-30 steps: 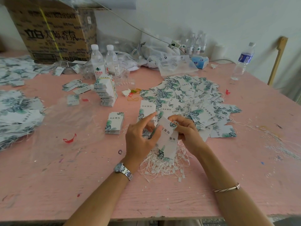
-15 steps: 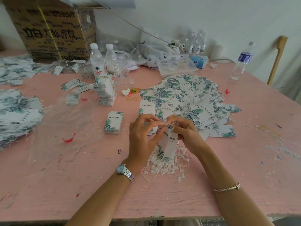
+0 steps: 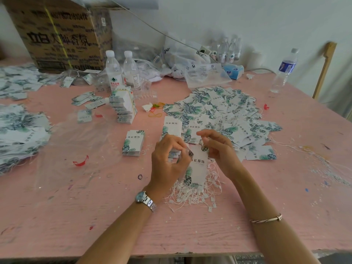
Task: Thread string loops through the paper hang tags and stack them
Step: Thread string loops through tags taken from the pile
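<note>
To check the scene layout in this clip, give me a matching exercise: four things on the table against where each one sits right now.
Things:
1. hang tag
2. string loops pile
3. short neat tag stack
4. blue-labelled water bottle

Places:
A. far right, near the wall
B. held between the left hand and right hand
C. on the pink table, beneath the held tag
D. just left of the left hand

Pairs: 1-B, 2-C, 3-D, 4-A

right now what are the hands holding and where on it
One paper hang tag, by its top end: the left hand pinches its upper left edge, the right hand pinches at its top corner.
</note>
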{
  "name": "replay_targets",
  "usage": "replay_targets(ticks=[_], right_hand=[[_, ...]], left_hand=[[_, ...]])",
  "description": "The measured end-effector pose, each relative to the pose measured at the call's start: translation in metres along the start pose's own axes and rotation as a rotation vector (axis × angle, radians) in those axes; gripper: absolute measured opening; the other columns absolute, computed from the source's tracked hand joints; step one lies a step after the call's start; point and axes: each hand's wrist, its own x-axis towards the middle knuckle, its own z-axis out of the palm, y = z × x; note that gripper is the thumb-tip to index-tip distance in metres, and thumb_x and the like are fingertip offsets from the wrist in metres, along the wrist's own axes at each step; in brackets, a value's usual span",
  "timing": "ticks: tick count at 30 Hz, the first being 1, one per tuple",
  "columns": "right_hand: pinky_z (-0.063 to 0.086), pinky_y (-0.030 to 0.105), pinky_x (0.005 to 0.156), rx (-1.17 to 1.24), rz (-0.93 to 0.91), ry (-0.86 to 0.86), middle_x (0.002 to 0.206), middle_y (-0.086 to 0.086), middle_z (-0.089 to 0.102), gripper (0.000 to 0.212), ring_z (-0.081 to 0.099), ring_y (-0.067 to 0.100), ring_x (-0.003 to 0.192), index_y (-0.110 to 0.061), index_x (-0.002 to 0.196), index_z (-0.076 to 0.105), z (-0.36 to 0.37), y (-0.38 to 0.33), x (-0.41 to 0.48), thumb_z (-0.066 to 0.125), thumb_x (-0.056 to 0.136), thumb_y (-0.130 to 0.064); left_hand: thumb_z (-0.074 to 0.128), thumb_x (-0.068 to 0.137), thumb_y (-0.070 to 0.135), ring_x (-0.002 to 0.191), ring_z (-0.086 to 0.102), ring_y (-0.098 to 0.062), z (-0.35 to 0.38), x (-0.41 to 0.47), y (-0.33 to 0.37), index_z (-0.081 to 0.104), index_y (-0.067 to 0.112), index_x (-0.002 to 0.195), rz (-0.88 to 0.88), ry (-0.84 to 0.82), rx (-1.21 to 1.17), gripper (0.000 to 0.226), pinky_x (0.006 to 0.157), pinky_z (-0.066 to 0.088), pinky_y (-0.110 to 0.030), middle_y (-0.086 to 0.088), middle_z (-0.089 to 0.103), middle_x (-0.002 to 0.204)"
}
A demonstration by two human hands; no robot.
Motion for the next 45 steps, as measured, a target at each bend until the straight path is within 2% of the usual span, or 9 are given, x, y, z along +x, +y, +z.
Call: replay_targets(ticks=[3,7,13,19,27,32,36,40,45], right_hand=[[0.034,0.018,0.053,0.155,0.014,0.081,0.074,-0.004,0.051,0.031,0.040,0.008,0.057,-0.003,0.100,0.067,-0.006,-0.002,0.003,0.044,0.085,0.011],[0.043,0.019,0.065,0.107,0.008,0.156,0.077,0.000,0.058,0.031,0.049,0.011,0.067,-0.003,0.092,0.066,-0.008,0.000,0.004,0.044,0.088,0.018],[0.053,0.025,0.079,0.041,0.009,0.272,0.081,0.004,0.069,0.022,0.062,0.017,0.079,-0.008,0.093,0.073,-0.014,0.009,0.006,0.063,0.087,0.011],[0.059,0.023,0.072,0.169,-0.012,0.264,0.085,0.015,0.076,0.020,0.074,0.021,0.077,-0.004,0.092,0.074,-0.011,0.008,0.004,0.078,0.073,-0.008],[0.060,0.025,0.076,0.219,-0.024,0.145,0.094,0.022,0.074,0.025,0.075,0.028,0.088,0.005,0.102,0.067,-0.005,0.005,0.003,0.070,0.077,-0.002],[0.060,0.025,0.072,0.197,-0.009,0.096,0.092,0.019,0.075,0.029,0.075,0.027,0.085,0.003,0.104,0.066,-0.003,0.003,0.002,0.073,0.076,-0.002],[0.055,0.020,0.061,0.105,-0.018,0.113,0.080,0.008,0.076,0.029,0.073,0.015,0.073,-0.003,0.101,0.068,-0.002,0.002,0.002,0.078,0.074,-0.010],[0.054,0.021,0.064,0.086,-0.063,0.082,0.079,0.003,0.075,0.025,0.070,0.012,0.072,-0.006,0.097,0.070,0.001,0.003,0.001,0.078,0.074,-0.009],[0.056,0.022,0.067,0.096,-0.085,0.029,0.081,0.003,0.074,0.019,0.070,0.013,0.074,-0.012,0.093,0.072,0.004,0.003,0.000,0.078,0.075,-0.008]], left_hand=[[0.060,0.085,0.012,0.087,0.067,-0.012,-0.002,-0.002,-0.001,0.055,0.002,0.077,-0.071,0.033,-0.052,0.014,0.076,0.052,-0.033,0.006,0.067,0.089],[0.058,0.086,0.011,0.083,0.067,-0.010,-0.003,-0.002,-0.001,0.054,0.010,0.081,-0.119,0.066,-0.112,0.006,0.076,0.048,-0.021,0.004,0.069,0.085],[0.055,0.092,0.015,0.074,0.062,-0.020,-0.003,0.000,-0.002,0.055,0.015,0.088,-0.194,0.149,-0.143,0.004,0.070,0.049,-0.029,0.009,0.066,0.081],[0.062,0.095,0.026,0.082,0.061,-0.001,-0.001,0.000,-0.002,0.066,0.021,0.100,-0.224,0.100,-0.082,0.008,0.074,0.046,-0.017,0.014,0.068,0.091],[0.066,0.094,0.023,0.087,0.066,-0.007,0.000,0.000,-0.003,0.075,0.008,0.106,-0.269,-0.003,-0.079,0.021,0.073,0.058,-0.035,0.010,0.071,0.097],[0.070,0.093,0.015,0.088,0.065,-0.002,0.003,-0.002,-0.004,0.075,0.007,0.104,-0.326,-0.035,-0.061,0.015,0.077,0.046,-0.013,0.003,0.072,0.096],[0.073,0.091,0.018,0.085,0.064,-0.001,0.003,-0.001,-0.003,0.075,0.008,0.099,-0.332,-0.054,-0.064,0.014,0.075,0.044,-0.009,0.005,0.073,0.091],[0.067,0.085,0.045,0.084,0.065,-0.001,0.003,-0.001,0.000,0.075,0.010,0.094,-0.318,-0.069,-0.093,0.037,0.074,0.042,-0.007,0.007,0.073,0.088],[0.067,0.087,0.038,0.085,0.065,0.001,0.004,-0.002,-0.002,0.075,0.014,0.096,-0.340,-0.097,-0.090,0.027,0.074,0.040,-0.005,0.006,0.074,0.090]])
